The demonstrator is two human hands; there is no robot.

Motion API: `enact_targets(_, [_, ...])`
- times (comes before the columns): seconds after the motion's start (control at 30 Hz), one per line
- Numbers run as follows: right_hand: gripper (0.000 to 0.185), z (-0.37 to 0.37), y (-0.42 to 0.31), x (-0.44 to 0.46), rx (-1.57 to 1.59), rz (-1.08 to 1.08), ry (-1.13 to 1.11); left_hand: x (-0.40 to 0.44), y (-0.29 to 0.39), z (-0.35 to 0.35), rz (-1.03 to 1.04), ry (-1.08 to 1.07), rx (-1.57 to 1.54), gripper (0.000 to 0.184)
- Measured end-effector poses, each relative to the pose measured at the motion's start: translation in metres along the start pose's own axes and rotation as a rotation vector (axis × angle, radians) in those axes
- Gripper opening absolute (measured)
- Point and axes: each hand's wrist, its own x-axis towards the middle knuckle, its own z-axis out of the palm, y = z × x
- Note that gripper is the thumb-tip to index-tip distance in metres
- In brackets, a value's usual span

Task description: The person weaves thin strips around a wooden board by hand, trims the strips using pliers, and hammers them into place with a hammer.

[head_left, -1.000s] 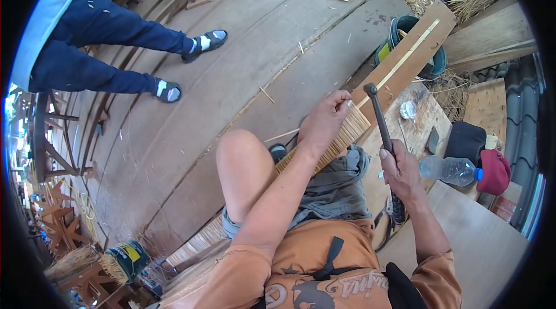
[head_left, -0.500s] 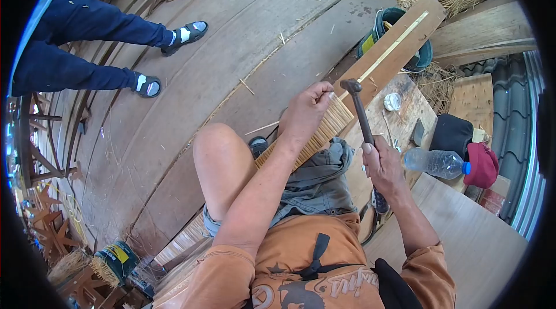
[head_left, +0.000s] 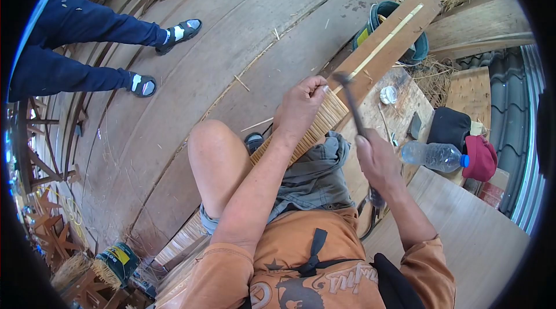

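My right hand [head_left: 379,158] grips the handle of a hammer [head_left: 355,106], whose motion-blurred head hangs just above a long brown board [head_left: 425,11]. Thin straw-coloured strips [head_left: 307,132] lie side by side across the near part of this board, and a pale narrow line [head_left: 388,40] runs along its far part. At the last of the strips, my left hand [head_left: 301,106] has thumb and fingers pinched together against the board. Whatever small piece sits between those fingertips is too hidden to make out. The board's near end passes under my left forearm, beside my bent knee.
Right of the board are a small white tub [head_left: 388,95], a water bottle [head_left: 434,156], a black cloth item [head_left: 449,127] and a red cap [head_left: 480,158]. Behind the board stands a green bucket [head_left: 421,48]. Another person's legs [head_left: 87,72] are at the upper left on the plank floor.
The view has shifted slightly. The hammer, sharp before, is now blurred, its head a little further left over the board. My left hand keeps its pinch at the strips.
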Motion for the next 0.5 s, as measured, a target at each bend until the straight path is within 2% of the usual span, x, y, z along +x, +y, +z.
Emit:
enact_targets(0.03, [0.03, 0.004, 0.014, 0.01, -0.088, 0.093, -0.115, 0.0, 0.0, 0.002, 0.006, 0.013, -0.002, 0.013])
enact_targets(0.07, [0.03, 0.003, 0.017, 0.005, -0.084, 0.098, -0.113, 0.0, 0.001, 0.001, 0.01, 0.029, -0.001, 0.013])
enact_targets(0.17, [0.031, 0.002, 0.013, -0.003, 0.157, 0.03, 0.026, -0.004, 0.0, -0.003, 0.009, 0.03, 0.074, 0.013])
enact_targets(0.27, [0.031, -0.002, 0.0, -0.011, 0.203, -0.074, 0.08, -0.001, -0.004, -0.001, 0.02, 0.031, 0.076, 0.014])
enact_targets(0.3, [0.032, -0.002, -0.003, -0.006, 0.108, -0.075, 0.074, 0.0, -0.005, 0.0, 0.027, 0.021, 0.041, 0.015])
enact_targets(0.37, [0.033, 0.004, 0.019, 0.011, -0.045, 0.081, -0.08, -0.003, -0.005, 0.002, -0.007, 0.028, 0.05, 0.015])
enact_targets(0.5, [0.031, 0.017, 0.035, 0.011, 0.21, 0.093, 0.183, -0.003, -0.005, -0.004, -0.007, 0.038, 0.08, 0.016])
